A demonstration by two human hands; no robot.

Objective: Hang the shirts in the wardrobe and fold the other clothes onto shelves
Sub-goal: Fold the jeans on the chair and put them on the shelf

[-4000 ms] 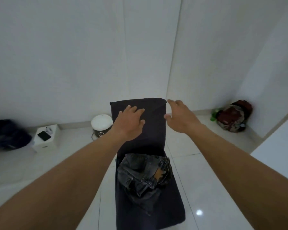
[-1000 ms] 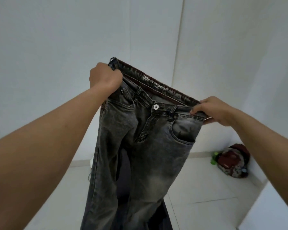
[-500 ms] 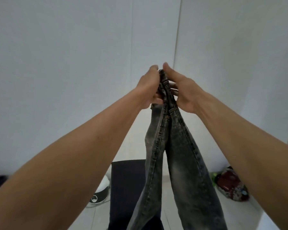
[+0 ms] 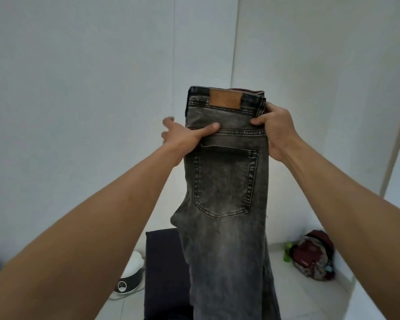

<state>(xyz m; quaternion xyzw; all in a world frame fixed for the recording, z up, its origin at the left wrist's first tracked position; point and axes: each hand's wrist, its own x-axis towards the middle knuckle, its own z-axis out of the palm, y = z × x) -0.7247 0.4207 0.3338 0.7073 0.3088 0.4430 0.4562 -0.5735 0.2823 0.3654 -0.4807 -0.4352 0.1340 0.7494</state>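
Jeans (image 4: 226, 250) turned from edge-on to flat at frame centre — back pocket (image 4: 224, 181) and brown patch (image 4: 225, 99) now face me, my hands have parted, right hand (image 4: 277, 130) gripping the right edge, left hand (image 4: 183, 137) moved left, thumb across the denim

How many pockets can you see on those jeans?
1. A back pocket sits in the middle of the grey jeans, below the brown waist patch. The jeans are folded lengthwise, so more pockets may be hidden behind.

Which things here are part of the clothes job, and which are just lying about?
In the job: grey jeans, left hand, right hand, probably the dark cloth below.
Lying about: white appliance, red bundle, green object.
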